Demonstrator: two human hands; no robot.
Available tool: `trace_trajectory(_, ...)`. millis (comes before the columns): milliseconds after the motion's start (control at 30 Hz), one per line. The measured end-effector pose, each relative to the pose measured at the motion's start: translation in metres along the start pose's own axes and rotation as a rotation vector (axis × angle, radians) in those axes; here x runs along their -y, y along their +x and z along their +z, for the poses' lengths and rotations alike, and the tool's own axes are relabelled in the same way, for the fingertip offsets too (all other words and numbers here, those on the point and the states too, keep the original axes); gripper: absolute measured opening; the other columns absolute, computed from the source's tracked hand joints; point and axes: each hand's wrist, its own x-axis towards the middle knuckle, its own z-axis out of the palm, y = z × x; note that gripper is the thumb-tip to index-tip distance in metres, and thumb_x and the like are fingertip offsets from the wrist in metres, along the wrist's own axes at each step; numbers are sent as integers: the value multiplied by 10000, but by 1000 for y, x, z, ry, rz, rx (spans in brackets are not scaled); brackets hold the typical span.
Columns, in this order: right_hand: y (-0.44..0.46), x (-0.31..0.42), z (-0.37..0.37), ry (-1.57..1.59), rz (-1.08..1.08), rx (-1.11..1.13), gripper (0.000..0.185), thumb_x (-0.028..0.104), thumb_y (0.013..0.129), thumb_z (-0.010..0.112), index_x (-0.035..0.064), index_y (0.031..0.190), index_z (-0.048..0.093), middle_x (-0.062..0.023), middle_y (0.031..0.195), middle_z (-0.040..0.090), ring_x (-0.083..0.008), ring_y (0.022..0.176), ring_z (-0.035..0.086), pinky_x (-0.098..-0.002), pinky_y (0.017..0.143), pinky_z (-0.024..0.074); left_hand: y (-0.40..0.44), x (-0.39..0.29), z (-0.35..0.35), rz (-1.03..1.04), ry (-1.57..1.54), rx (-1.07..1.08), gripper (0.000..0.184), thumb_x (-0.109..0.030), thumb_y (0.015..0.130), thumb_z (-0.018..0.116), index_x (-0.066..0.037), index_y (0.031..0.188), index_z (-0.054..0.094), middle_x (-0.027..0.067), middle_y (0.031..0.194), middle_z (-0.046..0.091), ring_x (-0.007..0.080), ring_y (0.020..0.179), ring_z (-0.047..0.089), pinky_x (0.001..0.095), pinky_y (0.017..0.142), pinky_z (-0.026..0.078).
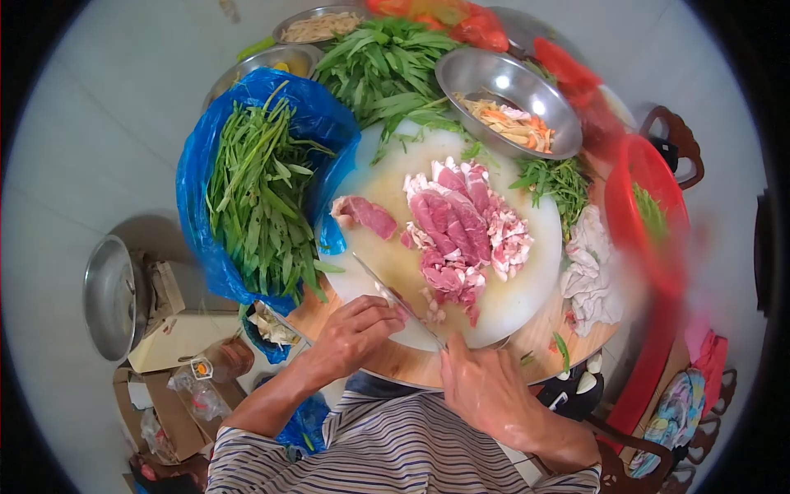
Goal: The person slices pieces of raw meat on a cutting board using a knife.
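Note:
A round white cutting board carries a pile of sliced raw meat and a separate chunk of raw meat to its left. My right hand is wrapped round the handle end of a knife, whose blade slants up and left over the board's near edge. Beside the blade, my left hand is curled with its fingers closed; what they hold is mostly hidden, with something pinkish showing at the fingertips. Small pale scraps of meat lie just past the blade.
Left of the board, a blue plastic bag holds leafy greens. More greens and a metal bowl with shredded vegetables sit behind. A crumpled white cloth and a red basket are at right.

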Motion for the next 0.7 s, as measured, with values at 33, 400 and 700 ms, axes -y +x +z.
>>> trace_trajectory(33,-5,-1,0,2,2,2,173,85,1011,605,-81,1055,585,-229,614,675,-440,563,716,-533,529,577,2,-2,-1,-19,-14,14,382,-36,753,730,15,1131,741,125,1163,753,328,1110,718,412,964,609)
trace_trajectory(400,-23,4,-9,-93,43,85,183,67,949,608,-66,1074,592,-222,627,696,-379,557,744,-469,500,601,3,-3,-7,-87,-36,57,404,-23,738,730,1,1141,744,111,1115,743,321,1045,717,409,902,605)
trace_trajectory(700,50,6,19,26,-4,-64,146,51,975,609,-78,1039,581,-249,637,693,-402,588,752,-481,524,600,1,-3,-7,-80,-70,75,424,-45,732,741,-9,1155,740,113,1161,749,335,1100,726,404,928,613)
